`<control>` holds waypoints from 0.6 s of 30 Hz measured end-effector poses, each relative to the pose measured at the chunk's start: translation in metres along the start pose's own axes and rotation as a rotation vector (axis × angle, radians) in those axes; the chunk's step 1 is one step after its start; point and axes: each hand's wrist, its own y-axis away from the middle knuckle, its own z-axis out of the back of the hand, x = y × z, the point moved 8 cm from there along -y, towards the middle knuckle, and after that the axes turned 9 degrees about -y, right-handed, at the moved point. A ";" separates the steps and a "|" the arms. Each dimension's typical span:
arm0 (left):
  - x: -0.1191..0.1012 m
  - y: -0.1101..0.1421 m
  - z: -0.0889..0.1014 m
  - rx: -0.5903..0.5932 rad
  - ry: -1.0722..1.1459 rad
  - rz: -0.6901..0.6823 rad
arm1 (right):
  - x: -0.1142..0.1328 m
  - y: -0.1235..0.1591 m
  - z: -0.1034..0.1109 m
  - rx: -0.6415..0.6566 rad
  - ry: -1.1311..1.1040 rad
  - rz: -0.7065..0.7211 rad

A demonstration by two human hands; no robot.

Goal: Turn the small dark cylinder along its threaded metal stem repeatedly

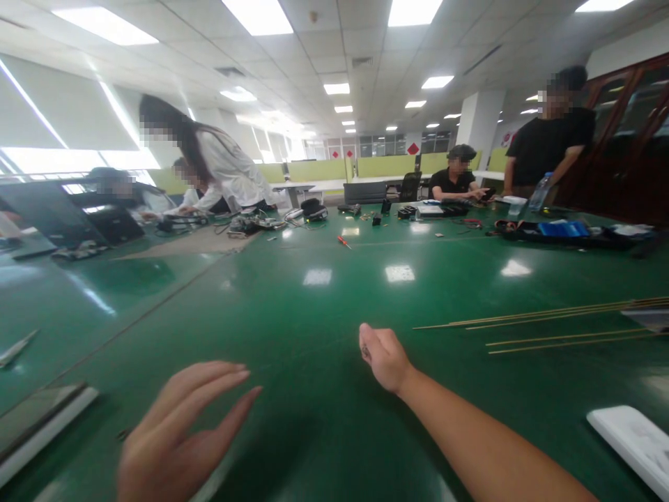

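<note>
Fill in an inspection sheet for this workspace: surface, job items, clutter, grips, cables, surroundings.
Surface: green tabletop, glossy, seam at left.
Job items: small dark item in right grip, too small to identify.
Clutter: thin rods and white object at right; red screwdriver farther off.
Grips: left grip open, nothing seen in it; right grip curled shut.
Cables: cables among equipment on the far side, blurred.
Surroundings: several people beyond; ceiling lights on.
</note>
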 end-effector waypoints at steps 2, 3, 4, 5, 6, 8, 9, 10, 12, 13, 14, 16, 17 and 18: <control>-0.044 -0.031 -0.036 0.065 0.158 -0.125 | 0.001 0.000 -0.001 -0.003 -0.054 -0.019; -0.060 -0.043 -0.055 0.102 0.232 -0.151 | 0.000 0.000 -0.002 -0.004 -0.088 -0.042; -0.073 -0.052 -0.075 0.139 0.299 -0.164 | -0.001 0.000 -0.003 -0.005 -0.126 -0.073; -0.083 -0.059 -0.092 0.171 0.382 -0.181 | -0.002 0.000 -0.003 -0.014 -0.168 -0.110; -0.090 -0.063 -0.107 0.200 0.464 -0.170 | -0.004 0.000 -0.003 -0.025 -0.207 -0.151; -0.096 -0.068 -0.128 0.221 0.598 -0.128 | -0.008 0.000 -0.003 -0.048 -0.264 -0.229; -0.096 -0.068 -0.134 0.223 0.643 -0.101 | -0.011 -0.001 -0.003 -0.060 -0.283 -0.262; -0.096 -0.067 -0.138 0.220 0.670 -0.078 | -0.013 -0.002 -0.003 -0.070 -0.298 -0.292; -0.093 -0.065 -0.142 0.216 0.681 -0.030 | -0.016 -0.003 -0.004 -0.078 -0.317 -0.330; -0.091 -0.063 -0.143 0.219 0.670 0.001 | -0.017 -0.003 -0.005 -0.077 -0.325 -0.336; -0.089 -0.062 -0.144 0.223 0.659 0.034 | -0.018 -0.003 -0.007 -0.068 -0.326 -0.334; -0.086 -0.060 -0.145 0.227 0.650 0.087 | -0.016 -0.003 -0.010 -0.034 -0.307 -0.307; -0.085 -0.059 -0.145 0.228 0.650 0.110 | -0.015 -0.002 -0.012 -0.010 -0.297 -0.288; -0.084 -0.059 -0.143 0.228 0.653 0.130 | -0.013 -0.001 -0.015 0.022 -0.292 -0.269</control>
